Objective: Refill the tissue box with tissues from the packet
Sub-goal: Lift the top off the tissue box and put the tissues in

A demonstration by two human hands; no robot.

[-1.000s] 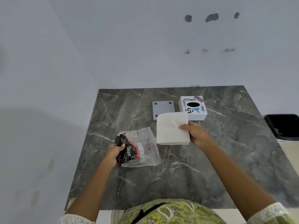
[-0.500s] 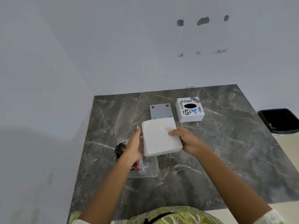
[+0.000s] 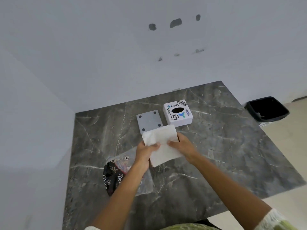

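Both hands hold one white, soft, square stack of folded tissues (image 3: 163, 143) above the dark grey marbled stone bench (image 3: 224, 146). The left hand (image 3: 144, 153) has its grip closed on the near-left corner of the stack, thumb on top. The right hand (image 3: 182, 146) has its grip closed on the right edge, thumb on top and the other fingers hidden underneath.

Just beyond the two grips lies a flat grey square plate with four dark dots (image 3: 149, 121), probably the base of the box. Beyond the right grip, a little to its right, stands the white cube-shaped tissue box with stickers and a dark oval opening (image 3: 178, 112). Below the left wrist lies the clear and black plastic packet (image 3: 119, 173), which looks emptied.

The risk, I think, is in the soft stack: it is held only at two edges, so the sheets can sag, fan out or slide apart. If the stack becomes crooked, it may not sit straight inside the box.
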